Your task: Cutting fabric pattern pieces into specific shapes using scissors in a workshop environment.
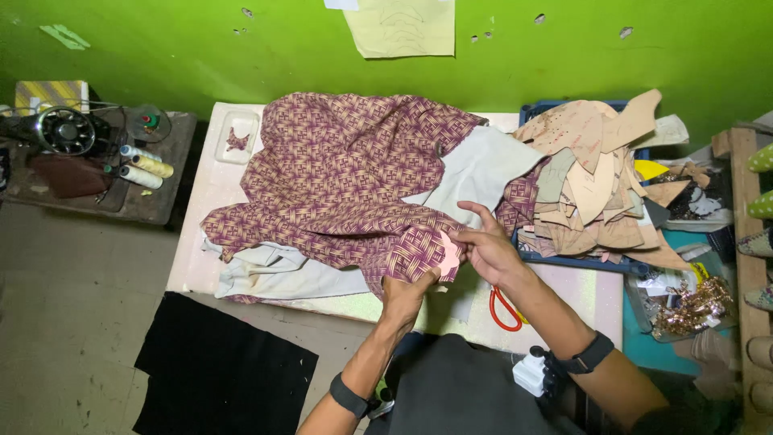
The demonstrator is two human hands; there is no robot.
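The small pink cut piece [448, 256] sat at the near edge of the patterned purple fabric [346, 173], its long axis roughly upright in view. The left hand [407, 294] pinched fabric beneath it; the right hand [489, 248] gripped it from the right. Red-handled scissors [505, 310] lay just right of the fabric, below a tray of tan pattern pieces [592, 181].

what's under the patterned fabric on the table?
Under the patterned fabric, pale cloth shows at the lower left and a grey-white piece at its right. The white table lies below. Anything beneath the middle is covered.
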